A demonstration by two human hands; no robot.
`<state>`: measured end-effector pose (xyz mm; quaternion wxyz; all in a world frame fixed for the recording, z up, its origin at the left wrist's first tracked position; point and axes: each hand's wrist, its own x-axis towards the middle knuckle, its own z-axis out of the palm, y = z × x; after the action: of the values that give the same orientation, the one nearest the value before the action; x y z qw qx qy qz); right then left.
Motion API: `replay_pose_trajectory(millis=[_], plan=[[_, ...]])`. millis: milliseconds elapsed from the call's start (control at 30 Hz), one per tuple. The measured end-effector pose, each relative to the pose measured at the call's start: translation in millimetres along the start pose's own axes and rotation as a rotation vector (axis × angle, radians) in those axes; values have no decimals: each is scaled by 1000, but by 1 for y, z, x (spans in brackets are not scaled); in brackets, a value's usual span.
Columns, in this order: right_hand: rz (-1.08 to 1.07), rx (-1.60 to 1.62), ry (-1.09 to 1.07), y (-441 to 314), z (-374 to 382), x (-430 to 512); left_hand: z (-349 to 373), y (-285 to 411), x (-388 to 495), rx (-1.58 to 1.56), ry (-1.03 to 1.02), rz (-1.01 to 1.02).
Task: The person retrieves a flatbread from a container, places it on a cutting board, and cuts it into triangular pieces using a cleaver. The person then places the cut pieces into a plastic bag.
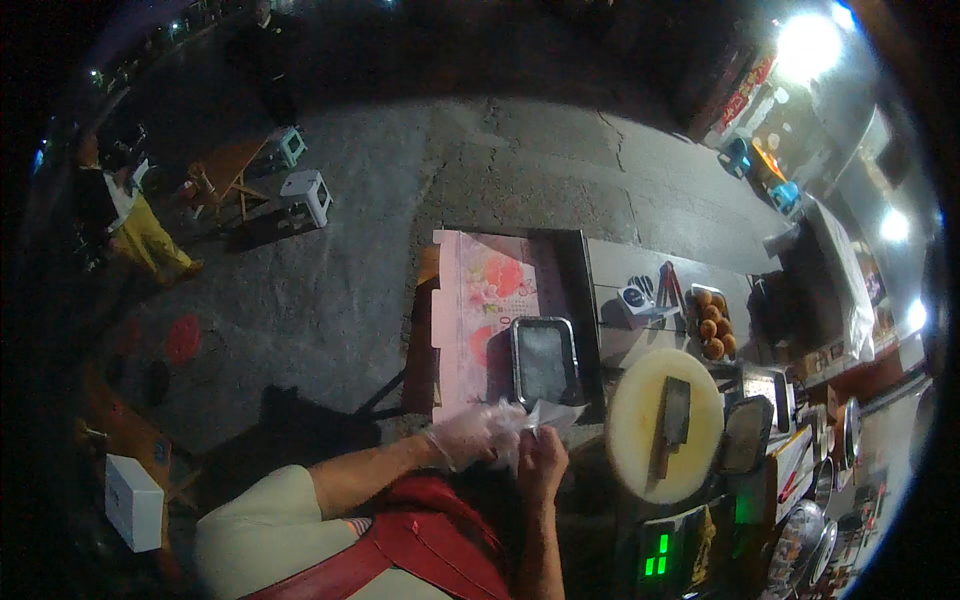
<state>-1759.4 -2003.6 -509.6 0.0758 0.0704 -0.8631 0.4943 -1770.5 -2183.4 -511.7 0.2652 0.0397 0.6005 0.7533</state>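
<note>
My left hand wears a clear plastic glove and touches thin, clear plastic film, fingers bent. My right hand, without a visible glove, grips the same film close beside it. Just beyond both hands, a rectangular metal tray with a pale inside rests on a pink printed cardboard sheet. To the right, a cleaver lies on a round cutting board. Where the film bunches between the hands, its shape is blurred.
A metal tray of round brown food items, red-handled tongs and a small boxed item stand beyond the board. Metal trays crowd the right. A green-lit display is near. Stools, a folding table and people are farther left.
</note>
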Motion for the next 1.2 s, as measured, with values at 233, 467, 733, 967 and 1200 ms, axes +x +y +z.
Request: replay_pose_trajectory(millis=[233, 467, 733, 967, 1200], plan=[[171, -15, 266, 10, -19, -38, 12, -55, 41, -149, 273, 100], [592, 533, 707, 43, -52, -88, 49, -55, 81, -875, 268, -178], [668, 825, 417, 36, -123, -140, 120, -36, 91, -477, 175, -57], [694, 966, 604, 69, -213, -187, 208, -39, 92, -161, 205, -124], [588, 647, 662, 98, -211, -175, 280, -67, 83, -370, -75, -217]])
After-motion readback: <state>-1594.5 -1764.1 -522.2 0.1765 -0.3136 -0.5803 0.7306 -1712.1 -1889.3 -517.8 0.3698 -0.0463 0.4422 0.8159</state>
